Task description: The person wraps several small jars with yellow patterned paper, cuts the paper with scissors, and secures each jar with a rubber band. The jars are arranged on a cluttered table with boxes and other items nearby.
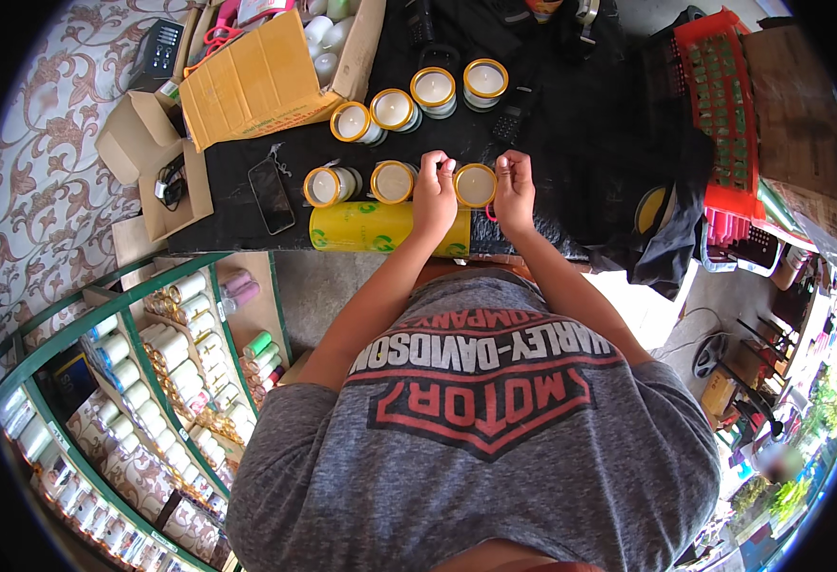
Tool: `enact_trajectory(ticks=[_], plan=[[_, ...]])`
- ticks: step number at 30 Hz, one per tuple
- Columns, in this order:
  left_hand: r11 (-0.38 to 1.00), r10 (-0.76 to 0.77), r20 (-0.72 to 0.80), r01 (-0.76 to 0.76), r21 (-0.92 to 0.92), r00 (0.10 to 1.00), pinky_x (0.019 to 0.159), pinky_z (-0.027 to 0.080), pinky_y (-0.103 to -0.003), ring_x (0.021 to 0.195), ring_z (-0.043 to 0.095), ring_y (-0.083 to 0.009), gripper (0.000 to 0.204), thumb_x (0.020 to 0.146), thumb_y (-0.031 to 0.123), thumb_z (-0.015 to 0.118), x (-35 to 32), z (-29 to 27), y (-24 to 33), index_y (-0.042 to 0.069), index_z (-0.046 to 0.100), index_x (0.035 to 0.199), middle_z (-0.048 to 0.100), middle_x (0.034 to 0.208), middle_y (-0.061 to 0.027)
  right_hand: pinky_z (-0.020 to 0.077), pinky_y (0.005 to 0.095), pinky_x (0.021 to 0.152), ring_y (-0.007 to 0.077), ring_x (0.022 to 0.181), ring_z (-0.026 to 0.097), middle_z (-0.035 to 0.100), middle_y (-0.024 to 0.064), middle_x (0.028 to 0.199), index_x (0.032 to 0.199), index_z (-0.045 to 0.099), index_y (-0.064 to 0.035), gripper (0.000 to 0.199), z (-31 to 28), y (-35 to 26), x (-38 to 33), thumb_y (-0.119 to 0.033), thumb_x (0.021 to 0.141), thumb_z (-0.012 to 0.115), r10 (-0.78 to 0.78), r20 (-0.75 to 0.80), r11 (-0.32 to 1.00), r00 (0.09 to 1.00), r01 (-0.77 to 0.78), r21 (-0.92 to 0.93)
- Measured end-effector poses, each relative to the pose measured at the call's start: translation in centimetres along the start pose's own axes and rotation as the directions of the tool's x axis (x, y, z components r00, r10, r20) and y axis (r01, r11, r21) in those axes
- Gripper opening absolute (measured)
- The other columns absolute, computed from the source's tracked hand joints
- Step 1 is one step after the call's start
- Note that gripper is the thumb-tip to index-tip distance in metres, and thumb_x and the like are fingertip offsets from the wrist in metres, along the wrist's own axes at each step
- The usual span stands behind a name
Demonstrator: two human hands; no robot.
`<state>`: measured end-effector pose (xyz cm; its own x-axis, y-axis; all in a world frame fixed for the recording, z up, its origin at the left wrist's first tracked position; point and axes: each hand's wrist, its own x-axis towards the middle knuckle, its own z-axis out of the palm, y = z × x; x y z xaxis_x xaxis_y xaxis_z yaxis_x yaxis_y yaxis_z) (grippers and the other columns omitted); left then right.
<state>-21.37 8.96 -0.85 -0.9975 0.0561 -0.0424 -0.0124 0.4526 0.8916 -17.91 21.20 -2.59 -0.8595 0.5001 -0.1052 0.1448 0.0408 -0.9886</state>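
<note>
My left hand (432, 198) and my right hand (515, 195) are raised on either side of a white candle in a gold-rimmed glass jar (476, 186). The fingers of both hands are curled closed, thumbs against the forefingers. Whatever they pinch, if anything, is too small to make out. Just left of my left hand stands another jar candle (393, 182), with a third candle (322, 187) further left. Behind them, several similar candles (392, 110) form a slanting row. A yellow roll with green print (352, 227) lies along the table's near edge, partly behind my left wrist.
A dark smartphone (271, 196) lies left of the candles; a keypad phone (513, 116) lies behind my right hand. An open cardboard box (256, 81) holds white candles at the back left. Thread spools fill a green-framed rack (123, 305) below left. A red crate (724, 124) stands right.
</note>
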Motion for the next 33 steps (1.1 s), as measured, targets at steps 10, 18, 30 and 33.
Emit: enact_trajectory(ticks=[10,18,30,33], plan=[[0.914,-0.333,0.295,0.383,-0.131,0.895,0.042,0.039,-0.029,0.048,0.050,-0.0128,0.014,0.100,0.026,0.047,0.5,-0.3,0.2,0.015,0.044,0.108,0.057,0.070,-0.0043,0.0399,0.0192,0.061,0.0028,0.072,0.043,0.049,-0.0036,0.083,0.101,0.051,-0.0078,0.013,-0.6,0.9,0.7,-0.020,0.101,0.048,0.151,0.124,0.978,0.981,-0.166,0.124],[0.858,-0.393,0.347,0.476,-0.195,0.851,0.040,0.036,-0.028,0.045,0.045,-0.0099,0.014,0.100,0.028,0.048,0.8,-0.3,0.4,0.015,0.046,0.105,0.049,0.063,-0.0009,0.0382,0.0190,0.047,0.0024,0.062,0.044,0.050,-0.0034,0.080,0.102,0.051,-0.0093,0.015,-1.0,1.6,0.9,-0.024,0.100,0.050,0.162,0.147,0.982,0.976,-0.174,0.072],[0.815,-0.435,0.327,0.521,-0.253,0.839,0.040,0.036,-0.024,0.048,0.046,-0.0089,0.016,0.099,0.028,0.050,0.8,-0.2,0.4,0.013,0.048,0.105,0.050,0.070,-0.0009,0.0436,0.0230,0.070,0.0068,0.077,0.049,0.057,0.0002,0.083,0.100,0.054,-0.0029,0.016,-1.0,0.4,1.0,-0.018,0.098,0.053,0.295,0.160,0.941,0.942,-0.316,0.122],[0.786,-0.454,0.329,0.546,-0.290,0.828,0.039,0.033,-0.023,0.046,0.044,-0.0080,0.017,0.100,0.029,0.047,0.6,-0.1,0.4,0.013,0.049,0.105,0.050,0.069,0.0002,0.0441,0.0236,0.070,0.0071,0.077,0.050,0.057,0.0006,0.084,0.100,0.054,-0.0028,0.016,-1.2,0.6,0.8,-0.019,0.098,0.053,0.302,0.161,0.947,0.940,-0.315,0.068]])
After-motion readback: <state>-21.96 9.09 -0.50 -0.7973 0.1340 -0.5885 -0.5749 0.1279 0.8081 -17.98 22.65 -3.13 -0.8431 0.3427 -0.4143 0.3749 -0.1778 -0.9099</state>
